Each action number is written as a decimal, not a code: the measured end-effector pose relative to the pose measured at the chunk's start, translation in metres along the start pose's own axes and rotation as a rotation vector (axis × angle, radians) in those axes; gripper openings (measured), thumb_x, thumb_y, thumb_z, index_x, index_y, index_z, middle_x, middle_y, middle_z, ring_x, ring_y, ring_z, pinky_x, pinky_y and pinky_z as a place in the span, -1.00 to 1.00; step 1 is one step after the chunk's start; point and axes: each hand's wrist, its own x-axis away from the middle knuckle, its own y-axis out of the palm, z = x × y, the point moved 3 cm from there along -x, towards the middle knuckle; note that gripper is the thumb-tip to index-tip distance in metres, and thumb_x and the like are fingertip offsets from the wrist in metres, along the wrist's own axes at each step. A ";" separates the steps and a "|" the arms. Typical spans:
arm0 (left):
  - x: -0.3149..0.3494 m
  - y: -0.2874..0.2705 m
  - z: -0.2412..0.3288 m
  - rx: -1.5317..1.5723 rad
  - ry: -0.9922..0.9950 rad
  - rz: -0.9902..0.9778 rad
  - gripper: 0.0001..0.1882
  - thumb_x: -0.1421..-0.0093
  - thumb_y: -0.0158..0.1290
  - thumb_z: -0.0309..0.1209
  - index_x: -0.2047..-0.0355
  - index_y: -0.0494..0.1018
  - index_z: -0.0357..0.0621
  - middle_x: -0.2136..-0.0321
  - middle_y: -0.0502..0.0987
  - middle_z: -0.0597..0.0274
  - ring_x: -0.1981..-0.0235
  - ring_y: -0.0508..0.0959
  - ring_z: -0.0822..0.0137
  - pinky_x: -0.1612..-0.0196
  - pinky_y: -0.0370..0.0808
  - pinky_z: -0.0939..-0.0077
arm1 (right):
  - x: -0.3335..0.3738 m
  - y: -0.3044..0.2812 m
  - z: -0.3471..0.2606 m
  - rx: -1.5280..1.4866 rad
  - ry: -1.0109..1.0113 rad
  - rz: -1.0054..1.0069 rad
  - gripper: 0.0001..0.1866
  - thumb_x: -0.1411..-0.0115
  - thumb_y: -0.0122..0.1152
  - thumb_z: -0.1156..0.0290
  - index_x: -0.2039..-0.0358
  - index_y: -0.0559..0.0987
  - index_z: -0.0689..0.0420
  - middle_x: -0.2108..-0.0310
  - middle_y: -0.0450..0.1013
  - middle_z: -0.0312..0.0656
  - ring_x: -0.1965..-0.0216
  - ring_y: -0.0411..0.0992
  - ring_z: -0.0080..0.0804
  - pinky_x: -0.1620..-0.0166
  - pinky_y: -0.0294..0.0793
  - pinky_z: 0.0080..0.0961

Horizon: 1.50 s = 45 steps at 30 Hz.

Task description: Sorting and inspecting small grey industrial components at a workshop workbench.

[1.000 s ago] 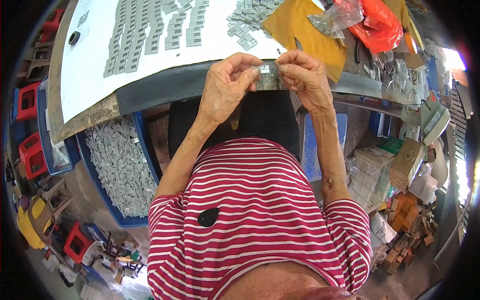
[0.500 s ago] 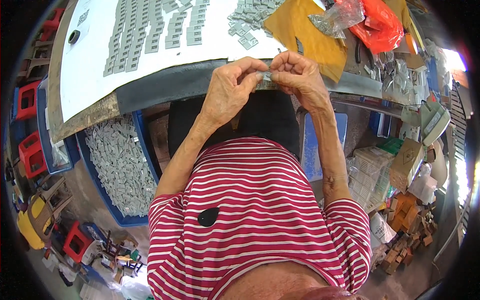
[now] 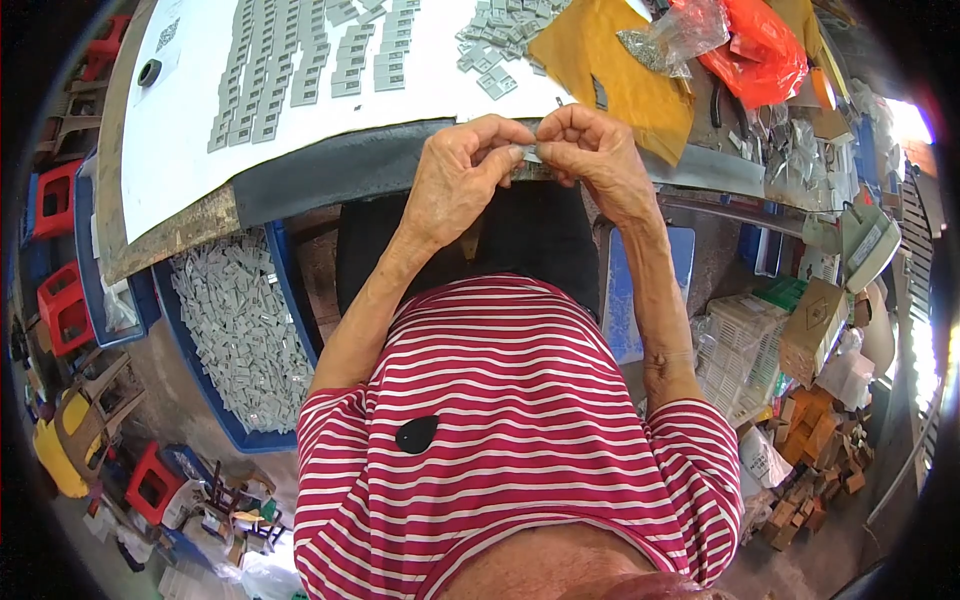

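At the table's front edge, my left hand (image 3: 468,172) and my right hand (image 3: 597,158) meet fingertip to fingertip. Between them they pinch a small grey plastic piece (image 3: 531,154), mostly covered by thumbs and forefingers. Overlapping rows of similar flat grey pieces (image 3: 262,75) lie on the white sheet (image 3: 165,190) beyond my left hand. A loose heap of grey pieces (image 3: 490,45) sits farther back, ahead of my hands. Just past my right hand is a crumpled yellow-brown cloth (image 3: 615,70).
A blue bin (image 3: 230,440) full of grey pieces stands below the table at left. Back right lie a red plastic bag (image 3: 755,55), a clear bag of tiny metal parts (image 3: 655,48) and black-handled pliers (image 3: 716,103). A black ring (image 3: 149,72) rests at far left.
My right hand's fingers have shifted slightly around the small grey piece, which shows a little less between the fingertips. Everything else looks the same.
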 end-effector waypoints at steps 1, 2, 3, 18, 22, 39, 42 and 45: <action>0.000 0.000 -0.001 -0.001 0.001 0.001 -0.83 -0.09 -0.06 -0.54 0.31 0.46 -0.29 0.60 0.47 0.30 0.58 0.41 0.56 0.49 0.38 0.71 | 0.000 0.002 0.000 0.000 -0.001 -0.002 -0.87 0.03 0.17 0.55 0.42 0.47 0.25 0.62 0.37 -0.35 0.65 0.27 -0.71 0.61 0.20 -0.80; -0.001 -0.001 -0.002 0.024 -0.005 0.010 -0.83 -0.09 -0.06 -0.54 0.31 0.46 -0.29 0.60 0.47 0.31 0.59 0.41 0.56 0.50 0.38 0.71 | 0.000 0.004 0.001 -0.007 -0.010 0.024 -0.88 0.03 0.16 0.55 0.43 0.46 0.26 0.62 0.37 -0.35 0.65 0.27 -0.71 0.61 0.20 -0.79; -0.002 -0.001 -0.002 0.048 -0.009 0.019 -0.84 -0.09 -0.06 -0.54 0.31 0.46 -0.29 0.61 0.47 0.31 0.60 0.41 0.56 0.51 0.38 0.72 | 0.000 0.005 0.001 -0.015 -0.021 0.050 -0.89 0.03 0.15 0.56 0.44 0.46 0.26 0.62 0.36 -0.35 0.65 0.26 -0.71 0.61 0.20 -0.79; -0.010 -0.011 0.022 -0.497 0.395 0.051 -0.81 -0.02 0.02 -0.55 0.30 0.40 -0.29 0.50 0.48 0.05 0.52 0.49 0.18 0.44 0.40 0.48 | -0.014 0.003 -0.011 0.012 -0.027 0.040 -0.92 0.01 0.16 0.54 0.45 0.49 0.25 0.64 0.35 -0.38 0.66 0.25 -0.74 0.59 0.22 -0.79; -0.019 -0.022 0.025 -0.567 0.424 0.049 -0.81 -0.02 0.01 -0.55 0.30 0.40 -0.30 0.47 0.48 0.04 0.51 0.49 0.19 0.43 0.41 0.48 | -0.023 0.006 -0.013 -0.002 -0.058 0.050 -0.89 -0.06 0.12 0.51 0.39 0.49 0.28 0.62 0.37 -0.35 0.63 0.28 -0.71 0.54 0.26 -0.79; -0.182 -0.151 0.024 -0.823 0.487 0.424 -0.82 0.08 0.02 -0.36 0.47 0.51 -0.16 0.55 0.45 0.02 0.48 0.47 0.09 0.36 0.40 0.30 | 0.000 -0.015 -0.017 -0.063 -0.055 0.151 -0.87 -0.12 0.04 0.54 0.33 0.47 0.31 0.50 0.41 -0.23 0.59 0.30 -0.66 0.55 0.26 -0.78; -0.202 -0.158 0.020 -0.951 0.394 0.463 -0.80 0.12 0.03 -0.36 0.48 0.51 -0.18 0.41 0.48 -0.09 0.34 0.48 0.02 0.23 0.41 0.24 | 0.008 -0.019 -0.019 -0.039 -0.017 0.169 -0.87 -0.11 0.04 0.54 0.33 0.48 0.31 0.50 0.41 -0.23 0.59 0.30 -0.67 0.55 0.26 -0.78; -0.215 -0.169 0.011 -1.004 0.344 0.455 -0.80 0.16 0.03 -0.37 0.50 0.52 -0.18 0.42 0.50 -0.11 0.33 0.49 0.00 0.21 0.41 0.22 | 0.013 -0.024 -0.018 -0.020 -0.020 0.184 -0.87 -0.11 0.04 0.54 0.33 0.48 0.31 0.49 0.41 -0.24 0.59 0.31 -0.67 0.55 0.27 -0.78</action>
